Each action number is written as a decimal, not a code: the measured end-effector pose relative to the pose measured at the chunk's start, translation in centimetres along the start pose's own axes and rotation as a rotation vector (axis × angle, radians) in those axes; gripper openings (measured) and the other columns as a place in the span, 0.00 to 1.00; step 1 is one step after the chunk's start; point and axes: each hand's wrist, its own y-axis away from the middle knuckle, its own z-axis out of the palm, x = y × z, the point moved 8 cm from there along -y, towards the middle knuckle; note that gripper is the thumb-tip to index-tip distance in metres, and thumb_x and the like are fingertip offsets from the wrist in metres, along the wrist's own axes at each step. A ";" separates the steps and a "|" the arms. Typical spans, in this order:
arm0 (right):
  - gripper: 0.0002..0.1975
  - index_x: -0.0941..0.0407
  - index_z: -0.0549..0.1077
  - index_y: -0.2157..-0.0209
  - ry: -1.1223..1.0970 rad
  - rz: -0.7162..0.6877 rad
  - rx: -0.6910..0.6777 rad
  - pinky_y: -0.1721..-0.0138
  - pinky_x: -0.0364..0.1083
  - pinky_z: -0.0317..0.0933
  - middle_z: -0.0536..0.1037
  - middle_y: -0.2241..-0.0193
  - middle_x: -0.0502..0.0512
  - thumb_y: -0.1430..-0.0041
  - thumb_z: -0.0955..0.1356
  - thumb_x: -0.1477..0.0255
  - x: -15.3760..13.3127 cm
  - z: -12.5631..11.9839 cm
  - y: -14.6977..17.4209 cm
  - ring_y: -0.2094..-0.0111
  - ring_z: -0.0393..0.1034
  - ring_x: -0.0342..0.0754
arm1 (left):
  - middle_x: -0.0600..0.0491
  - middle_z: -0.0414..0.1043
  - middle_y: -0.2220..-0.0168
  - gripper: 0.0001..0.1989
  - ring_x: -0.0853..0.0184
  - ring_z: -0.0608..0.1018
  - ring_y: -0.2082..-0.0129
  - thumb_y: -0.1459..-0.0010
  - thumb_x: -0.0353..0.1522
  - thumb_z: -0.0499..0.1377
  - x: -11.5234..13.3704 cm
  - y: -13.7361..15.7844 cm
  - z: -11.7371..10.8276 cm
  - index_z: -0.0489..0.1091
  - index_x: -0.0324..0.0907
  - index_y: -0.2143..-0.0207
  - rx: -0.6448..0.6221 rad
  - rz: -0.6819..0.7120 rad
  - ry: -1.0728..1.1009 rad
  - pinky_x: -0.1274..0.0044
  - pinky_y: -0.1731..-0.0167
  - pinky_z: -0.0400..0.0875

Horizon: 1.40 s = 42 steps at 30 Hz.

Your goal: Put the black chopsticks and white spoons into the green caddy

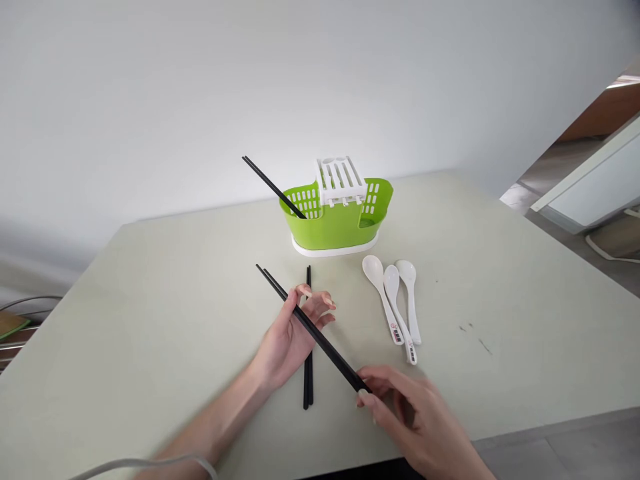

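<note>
A pair of black chopsticks [327,348] slants across the middle, thin tips toward the upper left. My right hand [410,407] pinches the thick ends between thumb and fingers. Farther up, my left hand [293,333] is palm up, its thumb and index finger against the pair and its other fingers loosely curled. Beneath the left hand, another pair of black chopsticks [309,380] lies on the table, partly hidden. Beyond both hands stands a green cutlery basket [333,230] with a white slatted top and white base. More black chopsticks [273,185] lean in its left compartment.
Three white spoons, a left one [384,300], a middle one [399,307] and a right one [411,300], lie together right of my hands. The pale table [165,300] meets a wall [200,100] at the back. A grey cable [145,461] crosses the lower left.
</note>
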 end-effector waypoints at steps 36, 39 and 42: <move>0.19 0.52 0.79 0.63 -0.067 0.109 0.144 0.76 0.41 0.63 0.76 0.77 0.50 0.30 0.67 0.53 1.1 -1.1 -0.5 0.77 0.68 0.44 | 0.47 0.76 0.55 0.22 0.62 0.74 0.55 0.30 0.49 0.57 -0.6 0.4 -0.1 0.74 0.51 0.41 -0.031 0.018 -0.170 0.69 0.49 0.65; 0.19 0.53 0.80 0.64 -0.074 0.098 0.167 0.77 0.41 0.61 0.74 0.78 0.49 0.30 0.67 0.53 1.1 -1.4 -0.5 0.77 0.66 0.44 | 0.46 0.76 0.56 0.23 0.62 0.74 0.56 0.31 0.50 0.58 -0.5 0.4 0.0 0.75 0.48 0.41 -0.026 0.032 -0.202 0.69 0.49 0.65; 0.19 0.53 0.80 0.64 -0.072 0.086 0.191 0.77 0.41 0.61 0.74 0.76 0.50 0.30 0.67 0.53 1.0 -1.6 -0.4 0.76 0.66 0.44 | 0.46 0.76 0.56 0.25 0.62 0.74 0.57 0.32 0.50 0.60 -0.4 0.5 0.4 0.76 0.46 0.41 -0.028 0.036 -0.227 0.68 0.49 0.65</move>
